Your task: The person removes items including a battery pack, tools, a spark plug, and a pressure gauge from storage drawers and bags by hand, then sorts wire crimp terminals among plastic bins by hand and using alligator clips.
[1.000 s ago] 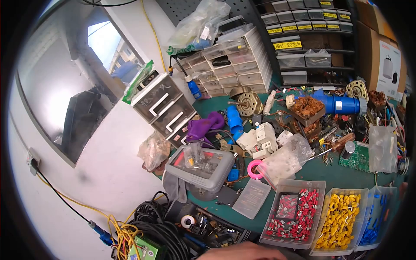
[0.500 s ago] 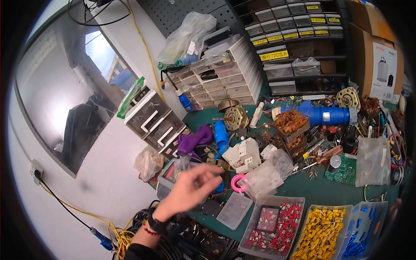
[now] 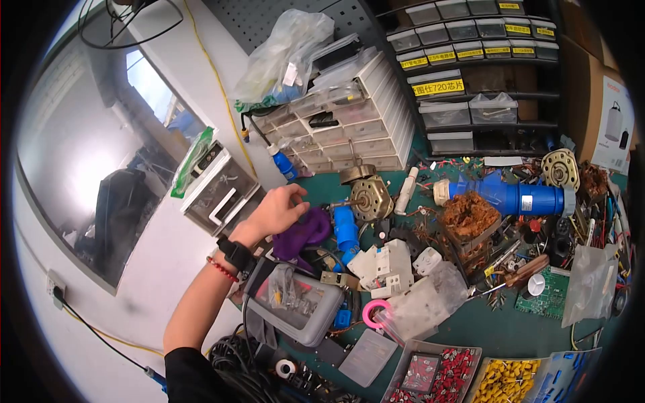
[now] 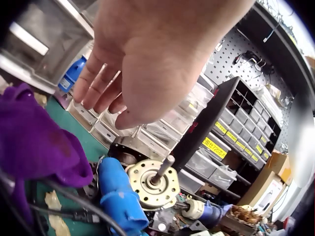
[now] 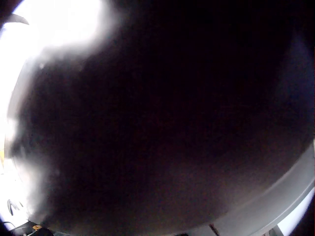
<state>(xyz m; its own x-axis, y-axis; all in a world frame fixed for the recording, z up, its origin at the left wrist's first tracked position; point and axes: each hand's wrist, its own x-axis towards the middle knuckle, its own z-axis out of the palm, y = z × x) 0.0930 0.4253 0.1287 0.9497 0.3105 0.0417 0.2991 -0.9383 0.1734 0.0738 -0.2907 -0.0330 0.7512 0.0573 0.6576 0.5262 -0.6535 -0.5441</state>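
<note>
With fingers loosely bent, our left hand (image 3: 277,212) holds nothing; the purple cloth (image 3: 310,228) lies nearside of them, slanting away rightward.

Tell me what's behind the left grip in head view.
Purple item and the leftmost drawer unit, partly covered by the left grip and forearm. Green mat shows beside. Anything fully behind the grip can't be seen.

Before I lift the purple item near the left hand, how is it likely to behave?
The purple item is probably floppy, since it lies in rounded folds. It seems unlikely to roll, its shape being irregular. It might catch on the black cable close beside it.
</note>
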